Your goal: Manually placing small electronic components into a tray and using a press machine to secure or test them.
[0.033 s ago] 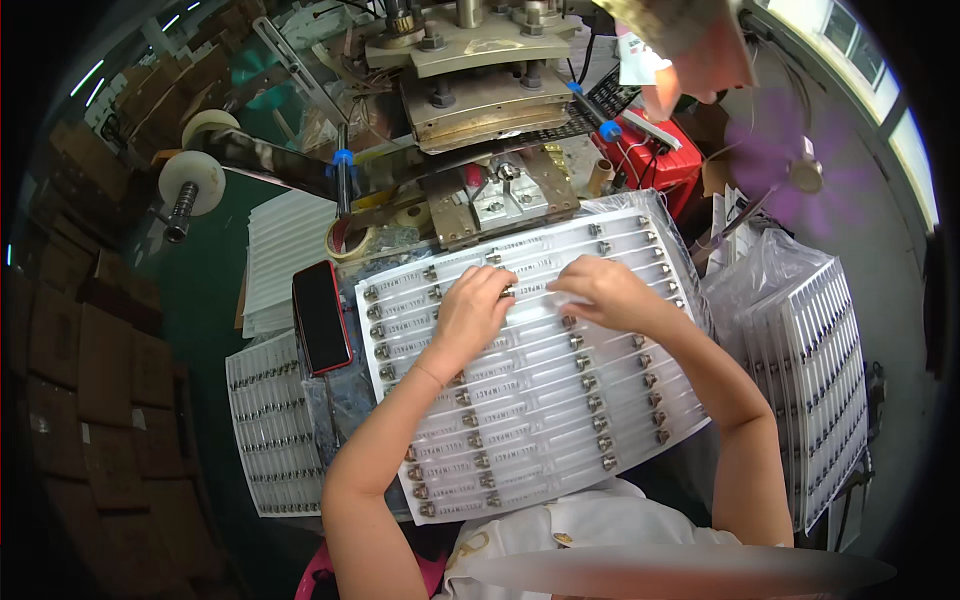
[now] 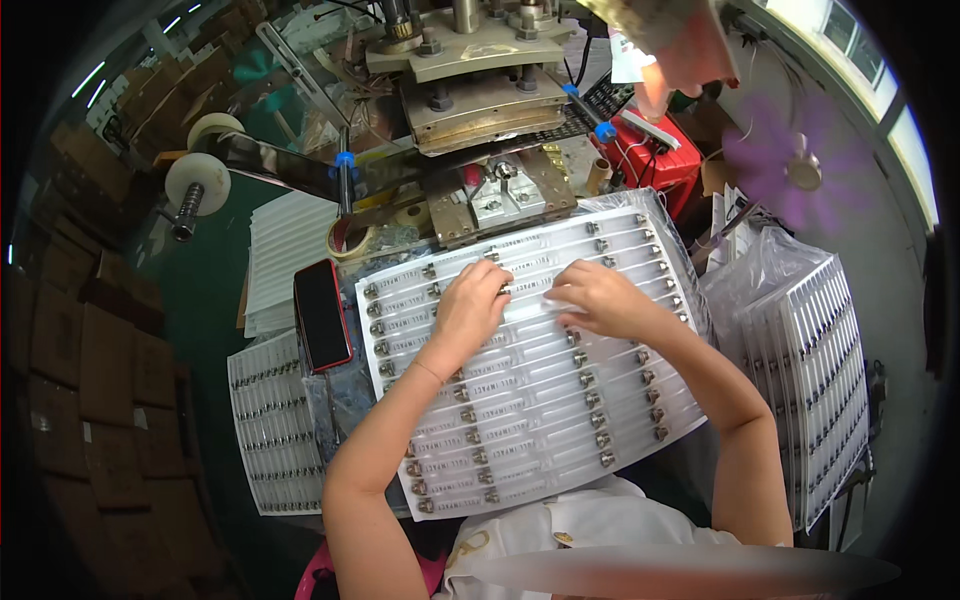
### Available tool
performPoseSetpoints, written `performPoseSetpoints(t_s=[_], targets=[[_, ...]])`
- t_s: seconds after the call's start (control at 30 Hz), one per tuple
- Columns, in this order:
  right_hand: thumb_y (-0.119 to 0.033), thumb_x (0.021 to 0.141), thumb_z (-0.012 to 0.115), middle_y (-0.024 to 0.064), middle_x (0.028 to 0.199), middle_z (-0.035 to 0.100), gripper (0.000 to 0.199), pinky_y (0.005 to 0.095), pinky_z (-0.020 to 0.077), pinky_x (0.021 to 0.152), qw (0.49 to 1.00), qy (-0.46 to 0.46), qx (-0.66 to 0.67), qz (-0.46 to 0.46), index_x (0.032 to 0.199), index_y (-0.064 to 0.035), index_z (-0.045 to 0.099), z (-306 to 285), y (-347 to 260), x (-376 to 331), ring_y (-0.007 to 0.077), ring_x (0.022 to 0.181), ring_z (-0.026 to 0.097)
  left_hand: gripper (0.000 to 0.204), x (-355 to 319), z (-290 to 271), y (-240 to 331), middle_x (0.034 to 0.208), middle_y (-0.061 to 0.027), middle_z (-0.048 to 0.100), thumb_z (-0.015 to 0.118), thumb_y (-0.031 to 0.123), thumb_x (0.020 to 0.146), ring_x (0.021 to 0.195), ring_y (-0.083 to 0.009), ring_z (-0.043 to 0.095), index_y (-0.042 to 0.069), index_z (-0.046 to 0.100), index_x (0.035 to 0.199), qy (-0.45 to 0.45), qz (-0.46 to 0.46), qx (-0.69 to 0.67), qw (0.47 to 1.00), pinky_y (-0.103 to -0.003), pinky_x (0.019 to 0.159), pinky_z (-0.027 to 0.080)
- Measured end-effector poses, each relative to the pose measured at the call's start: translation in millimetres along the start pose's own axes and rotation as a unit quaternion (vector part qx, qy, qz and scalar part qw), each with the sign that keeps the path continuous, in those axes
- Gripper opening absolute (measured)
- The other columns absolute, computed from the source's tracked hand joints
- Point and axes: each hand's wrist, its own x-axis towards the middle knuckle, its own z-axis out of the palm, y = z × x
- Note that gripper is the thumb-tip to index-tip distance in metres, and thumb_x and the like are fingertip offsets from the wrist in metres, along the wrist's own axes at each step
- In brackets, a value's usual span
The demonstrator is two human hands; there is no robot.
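While we look down from the head camera, we see both hands resting on a large clear blister sheet (image 2: 530,370) that lies tilted across the middle of the counter (image 2: 215,300), its far edge toward the press and its near edge at the person's lap. We see the left hand (image 2: 470,305) laid palm down on the sheet's upper middle, fingers curled and pressing at one of the long pockets; whether it pinches anything we cannot tell. We see the right hand (image 2: 598,298) just beside it, fingers bent and their tips touching the same row, with the two hands close but apart; its grip is likewise unclear. We note that the sheet holds rows of long narrow pockets, each ending in a small metal-capped piece along the left side and along the right side. Just left of the sheet's upper left corner, a dark phone with a red edge (image 2: 322,314) lies on the counter. Farther left and nearer the counter's front edge, we see another filled blister sheet (image 2: 268,425), and behind the phone a stack of white ribbed sheets (image 2: 290,245). At the counter's far edge stands a metal press machine (image 2: 485,90) with a tape roll (image 2: 197,182) on its left. Off to the right, we see a standing stack of filled sheets in a clear bag (image 2: 820,380), and beyond it a small purple fan (image 2: 800,165).
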Motion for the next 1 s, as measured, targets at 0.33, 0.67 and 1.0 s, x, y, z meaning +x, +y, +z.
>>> performPoseSetpoints(t_s=[0.33,0.67,1.0], targets=[[-0.004,0.076,0.071,0.0088,0.1,0.063,0.028,0.0298,0.053,0.072,0.964,0.122,0.221,0.087,0.104,-0.0075,0.065,-11.4,-22.5,-6.7,0.0217,0.083,0.065,0.025,-20.3,-29.3,43.6,0.09,-0.0103,0.065,0.062,0.023,0.087,0.084,-0.0263,0.06,0.002,0.064,0.101,-0.05,-0.102,-0.168,0.979,-0.034,0.074,0.047],[0.004,0.082,0.065,0.0058,0.106,0.061,0.032,0.0218,0.0494,0.077,0.871,0.117,0.438,0.187,0.114,-0.0008,0.064,-26.0,-0.3,0.8,0.0091,0.088,0.06,0.03,4.7,-26.4,51.7,0.086,-0.0071,0.064,0.078,0.011,0.068,0.081,-0.0237,0.061,0.007,0.064,0.094,0.09,-0.036,-0.073,0.993,-0.034,0.071,0.049],[0.002,0.081,0.067,0.0061,0.105,0.063,0.032,0.0218,0.0488,0.078,0.903,0.229,0.256,0.258,0.113,0.0012,0.064,-57.1,45.0,3.4,0.0098,0.091,0.06,0.027,110.0,-16.7,-4.0,0.081,-0.009,0.061,0.066,0.012,0.078,0.08,-0.0256,0.063,0.011,0.062,0.105,0.136,0.098,0.194,0.967,-0.038,0.066,0.051]])
